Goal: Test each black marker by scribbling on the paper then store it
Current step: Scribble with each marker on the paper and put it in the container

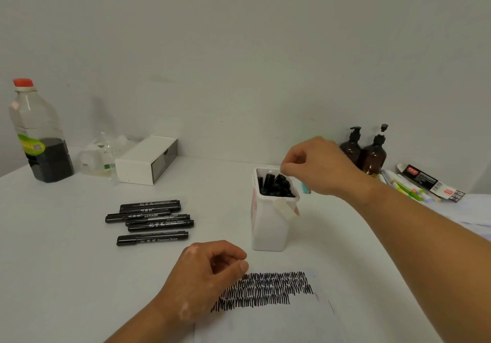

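Right hand [316, 167] hovers over the white holder [268, 225] at the paper's 12 o'clock, fingers [285, 168] bunched above the stored markers [275, 184] — whether they pinch one, can't tell. Left hand [210, 273] rests loosely curled, empty, on the paper [265, 321]. More loose markers [151, 219] lie at 10 o'clock — best to release straight down, then reach left.

10 o'clock: my red-capped bottle [39, 135], dark liquid low | 11 o'clock: white drawer box [146, 159], clear glassware [99, 156] just left of it | 2 o'clock: two amber pump bottles [368, 154], side by side | 3 o'clock: highlighters [406, 188], torn packaging [430, 180]
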